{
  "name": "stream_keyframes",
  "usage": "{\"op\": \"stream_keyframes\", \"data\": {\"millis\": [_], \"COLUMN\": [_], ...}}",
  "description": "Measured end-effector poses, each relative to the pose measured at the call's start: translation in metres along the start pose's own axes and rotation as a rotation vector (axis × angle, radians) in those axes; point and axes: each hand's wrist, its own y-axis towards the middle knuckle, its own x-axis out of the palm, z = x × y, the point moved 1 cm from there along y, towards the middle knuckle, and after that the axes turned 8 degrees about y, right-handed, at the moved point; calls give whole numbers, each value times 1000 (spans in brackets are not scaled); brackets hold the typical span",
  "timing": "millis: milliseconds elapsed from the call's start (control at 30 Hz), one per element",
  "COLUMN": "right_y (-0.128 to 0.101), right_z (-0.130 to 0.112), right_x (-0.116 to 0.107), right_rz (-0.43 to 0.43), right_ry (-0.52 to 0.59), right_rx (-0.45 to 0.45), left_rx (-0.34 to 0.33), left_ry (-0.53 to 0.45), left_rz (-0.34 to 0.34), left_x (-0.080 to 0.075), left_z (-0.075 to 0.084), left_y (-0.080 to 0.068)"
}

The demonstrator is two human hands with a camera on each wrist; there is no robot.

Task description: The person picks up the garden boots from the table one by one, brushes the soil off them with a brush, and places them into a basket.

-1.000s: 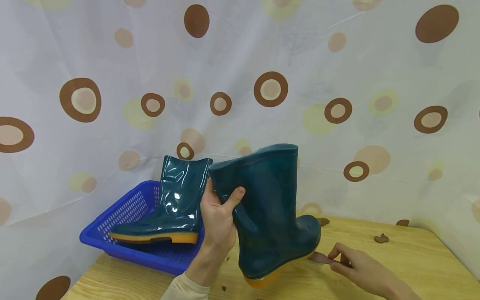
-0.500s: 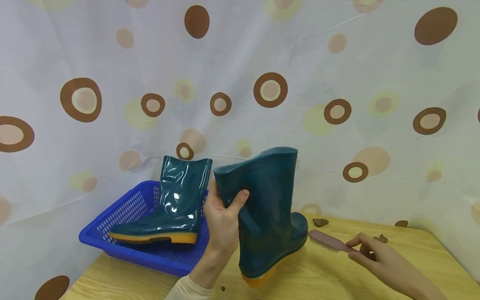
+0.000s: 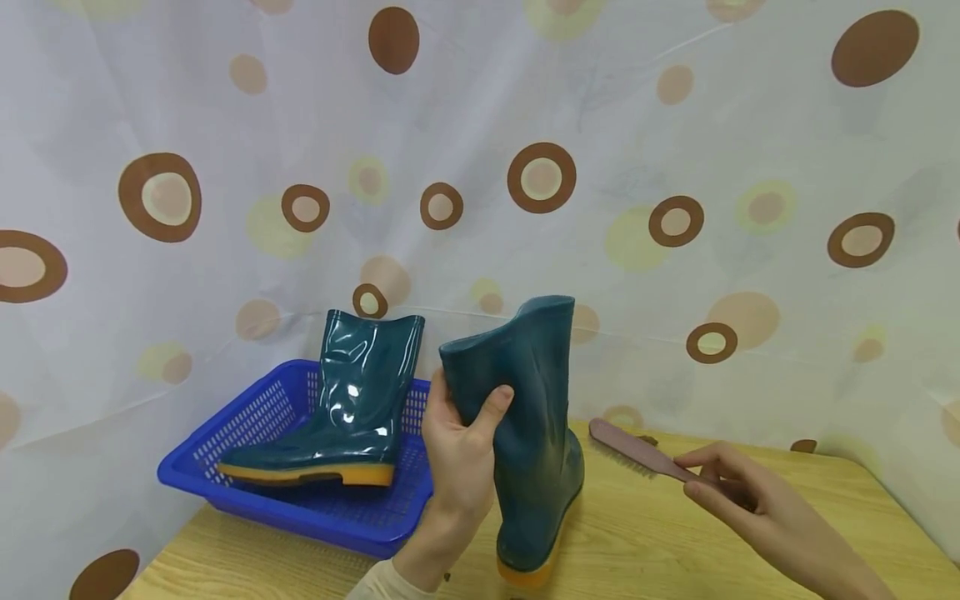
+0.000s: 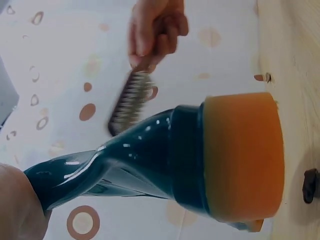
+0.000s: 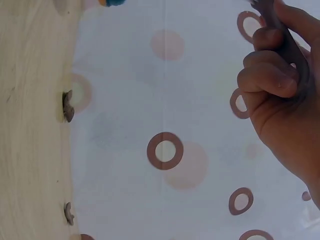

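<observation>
A: How far along is it?

B: One boot [image 3: 341, 400] stands in the blue basket [image 3: 247, 433]. Just right of the basket, the left hand [image 3: 461, 446] grips the second boot [image 3: 525, 433], heel on the table [image 3: 787, 533]; unbrushed, I judge.

A: And the brush [image 3: 637, 450]?

B: Pinched in the right hand [image 3: 750, 496], lifted since a second ago; the boot has turned.
</observation>
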Motion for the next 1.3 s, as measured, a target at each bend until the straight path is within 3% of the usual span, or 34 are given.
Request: {"op": "stream_keyframes", "data": {"millis": [167,367,533,700,900,1100,1200,1300], "right_y": [-3,-7,-10,-12,-11,-11,-12,-12], "right_z": [-19,-25,-24,-23,-22,-19,-17,-15], "right_x": [3,-2,-8,-14,-18,-17,-17,-17], "right_rz": [60,185,262,283,280,279,279,277], "right_ry": [-4,-34,-50,-63,-85,-97,-99,-94], "right_rx": [-56,-114,-77,-30,-21,-3,16,11], "left_rx": [-79,-101,-161,-206,-161,-95,-79,-21], "left_ry": [-46,-73,-88,-55,60,86,69,67], "left_rz": [-55,-136,-220,-311,-404,-527,-621,-769], "left_x": [8,22,30,34,33,29,26,21], "left_z": [2,1,-9,-18,-23,-32,-36,-40], "left_y": [-10,-27,-37,-45,-45,-41,-37,-31]}}
